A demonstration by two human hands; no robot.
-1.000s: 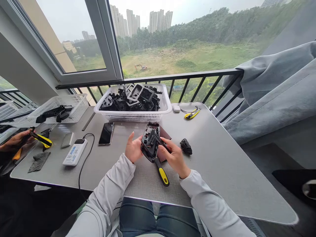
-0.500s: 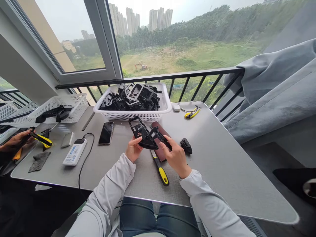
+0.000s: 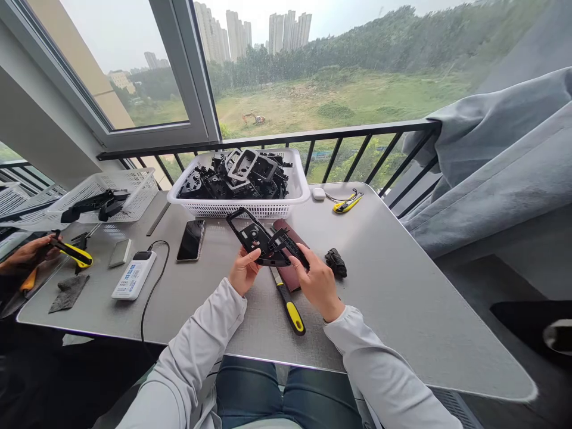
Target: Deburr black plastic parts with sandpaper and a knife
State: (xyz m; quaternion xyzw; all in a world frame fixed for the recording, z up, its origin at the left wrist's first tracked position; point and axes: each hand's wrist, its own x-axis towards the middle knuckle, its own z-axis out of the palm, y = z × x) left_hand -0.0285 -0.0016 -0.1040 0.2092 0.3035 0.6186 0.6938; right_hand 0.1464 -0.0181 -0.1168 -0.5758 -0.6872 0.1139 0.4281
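My left hand point(image 3: 244, 271) grips a black plastic housing point(image 3: 254, 234) by its near edge, thumb on top. The housing has a rectangular opening at its far end and is tilted above the table. In my right hand point(image 3: 318, 283) is a black caliper point(image 3: 288, 244), its jaws against or just over the right side of the housing; whether they touch is unclear. Below both hands lie a dark red flat case point(image 3: 292, 280) and a tool with a black and yellow handle point(image 3: 292, 314), its blade partly hidden. A crumpled black piece point(image 3: 336, 263) sits right of my right hand.
A white basket point(image 3: 241, 208) full of black plastic parts stands at the back, with a smaller basket point(image 3: 138, 185) to its left. Around are a phone point(image 3: 190, 241), a cabled power bank point(image 3: 134, 275) and a yellow cutter point(image 3: 348, 202). Another person's hand point(image 3: 29, 253) works at far left.
The housing has turned slightly in my left hand, its far end swinging left and its near end moving right. The caliper stays at its right side.
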